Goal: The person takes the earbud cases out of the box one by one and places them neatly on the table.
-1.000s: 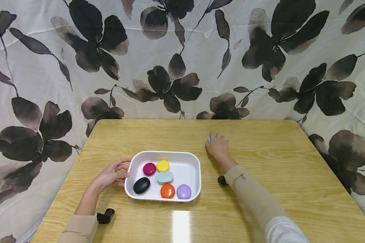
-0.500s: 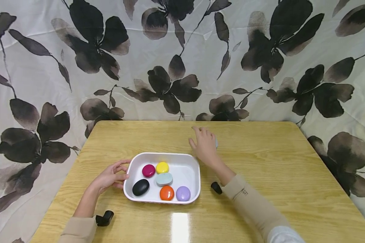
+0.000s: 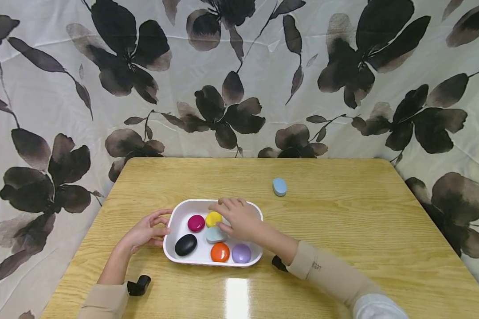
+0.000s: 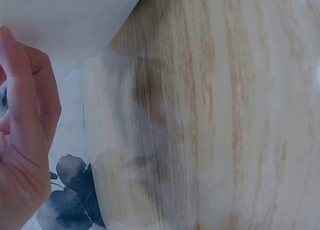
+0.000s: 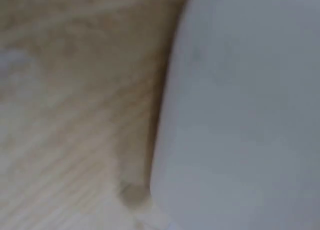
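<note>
A white rectangular tray point(image 3: 199, 262) on the table holds several smooth, pebble-like pieces. At its left side my left hand point(image 3: 147, 230) rests with fingertips at the rim; the left wrist view shows bent fingers against the white wall point(image 4: 75, 24). My right hand point(image 3: 241, 219) reaches over the tray from the right, fingers spread. Its fingertips are right above the yellow piece point(image 3: 213, 219), and its thumb overlaps the pale green oval piece point(image 3: 215, 235). Around them lie a magenta point(image 3: 196, 223), a black point(image 3: 186, 245), an orange point(image 3: 220, 252) and a lilac piece point(image 3: 241, 253).
A light blue oval piece point(image 3: 280, 187) lies on the wooden table point(image 3: 343, 212) behind and right of the tray. A black wrist camera point(image 3: 139, 285) sits by the left sleeve. Floral cloth point(image 3: 239, 66) hangs behind the table.
My right hand has let go of the light blue piece, leaving it at the back of the table, and has moved left and nearer, over the tray. The left hand stays put.
</note>
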### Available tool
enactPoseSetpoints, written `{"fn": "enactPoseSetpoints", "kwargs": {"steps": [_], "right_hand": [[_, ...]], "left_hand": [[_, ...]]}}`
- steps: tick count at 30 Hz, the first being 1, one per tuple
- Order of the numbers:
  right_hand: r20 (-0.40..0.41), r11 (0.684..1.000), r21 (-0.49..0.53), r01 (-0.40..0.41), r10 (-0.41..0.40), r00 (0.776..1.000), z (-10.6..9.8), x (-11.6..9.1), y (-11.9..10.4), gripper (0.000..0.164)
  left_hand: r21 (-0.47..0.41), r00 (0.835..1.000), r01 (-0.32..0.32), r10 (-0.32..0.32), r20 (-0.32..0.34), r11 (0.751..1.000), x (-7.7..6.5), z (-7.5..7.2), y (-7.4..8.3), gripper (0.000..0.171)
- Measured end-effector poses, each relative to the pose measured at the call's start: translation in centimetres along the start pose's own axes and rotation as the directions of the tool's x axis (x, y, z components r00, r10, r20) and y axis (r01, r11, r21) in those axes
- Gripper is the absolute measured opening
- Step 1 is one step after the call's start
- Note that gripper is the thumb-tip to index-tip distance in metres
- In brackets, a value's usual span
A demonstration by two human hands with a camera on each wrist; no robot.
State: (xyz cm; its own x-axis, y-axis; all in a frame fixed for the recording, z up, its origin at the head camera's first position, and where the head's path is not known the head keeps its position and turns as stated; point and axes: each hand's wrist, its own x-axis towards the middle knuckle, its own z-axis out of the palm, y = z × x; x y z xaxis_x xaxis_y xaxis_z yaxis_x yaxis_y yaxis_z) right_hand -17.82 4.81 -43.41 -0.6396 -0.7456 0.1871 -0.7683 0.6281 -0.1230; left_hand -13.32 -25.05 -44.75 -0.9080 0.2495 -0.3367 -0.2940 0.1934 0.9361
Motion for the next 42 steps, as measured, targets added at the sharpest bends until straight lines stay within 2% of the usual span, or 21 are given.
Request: {"fn": "enactPoseSetpoints", "kwargs": {"steps": [5,13,19,27,34,42], "right_hand": [[0.078,0.992,-0.089,0.088,-0.082,0.994,1.1,0.2,-0.7,0.043],[0.148,0.981,-0.104,0.166,-0.150,0.978,2.3,0.6,-1.3,0.042],[0.151,0.979,-0.111,0.172,-0.155,0.976,3.0,1.1,-1.6,0.040],[0.164,0.990,-0.068,0.124,-0.112,0.980,3.1,1.7,-2.1,0.035],[0.176,0.992,-0.045,0.121,-0.111,0.978,3.1,1.4,-2.3,0.033],[0.094,0.983,-0.091,0.160,-0.152,0.984,3.0,1.0,-1.9,0.033]], "left_hand": [[-0.002,1.000,0.024,-0.024,-0.009,1.000,0.3,-0.2,0.3,0.064],[-0.014,0.999,0.037,-0.037,0.001,0.999,0.7,-0.6,0.9,0.065],[-0.017,0.999,0.037,-0.037,0.010,0.999,0.8,-0.9,1.1,0.065],[-0.018,0.999,0.046,-0.046,0.018,0.999,1.0,-1.4,1.3,0.065],[-0.017,0.999,0.037,-0.037,0.016,0.999,0.7,-1.1,1.0,0.066],[-0.020,0.999,0.032,-0.032,0.009,0.999,0.5,-0.7,0.7,0.066]]}}
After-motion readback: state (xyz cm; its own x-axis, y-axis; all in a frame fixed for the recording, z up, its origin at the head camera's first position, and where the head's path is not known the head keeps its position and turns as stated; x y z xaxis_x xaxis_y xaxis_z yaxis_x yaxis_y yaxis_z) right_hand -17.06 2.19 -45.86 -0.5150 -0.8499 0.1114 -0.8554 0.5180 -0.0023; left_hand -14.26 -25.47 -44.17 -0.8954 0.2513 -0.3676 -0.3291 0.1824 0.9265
